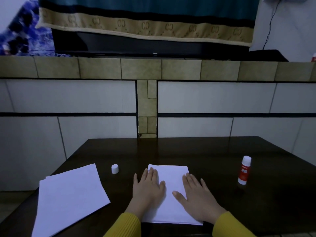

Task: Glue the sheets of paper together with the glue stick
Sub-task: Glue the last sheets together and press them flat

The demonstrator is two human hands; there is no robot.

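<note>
Your yellow sleeves enter at the bottom edge, and both of your hands lie flat on the sheets of paper in front of you. Your left hand rests on the left part of these sheets with its fingers straight and slightly spread, the outer fingers reaching past the paper's left edge onto the dark bench. Your right hand presses on the right part, fingers straight and fanned, thumb pointing inward toward the left hand — neither hand grips anything.

To your left lies a second stack of paper, turned at an angle, with the corner of a lower sheet peeking out at its upper left; its near end runs out of view at the bottom. Between that stack and the sheets under your hands, a small white cap stands on the bench, apart from both. The glue stick stands upright to your right, well apart from your right hand — red label, white top and white base.

Beyond the bench you face a tiled wall, with a tan tiled ledge above it. A dark screen stands on the ledge, partly draped by a teal cloth with a tan patterned border.
</note>
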